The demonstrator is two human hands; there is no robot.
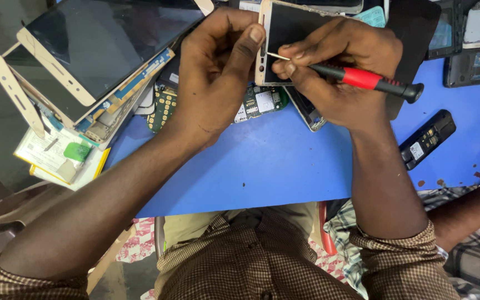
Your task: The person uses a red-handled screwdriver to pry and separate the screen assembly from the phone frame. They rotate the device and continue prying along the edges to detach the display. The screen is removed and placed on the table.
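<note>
two hands work above the blue worktop [268, 161]. our left hand [215, 72] fingers close on the pale-framed phone [284, 33], thumb on its edge. our right hand [340, 66] fingers pinch a red-and-black screwdriver [362, 79], its tip touching that edge just beside the left thumb.

Bright, even light falls from above, and the blue table [273, 161] shows clear, saturated colour. Soft shadows lie just under both hands. The dark glass screens stacked at the upper left [101, 44] carry pale, dull glare. Focus is sharp at the centre; the lower edge is softer, with slight wide-angle stretching.
</note>
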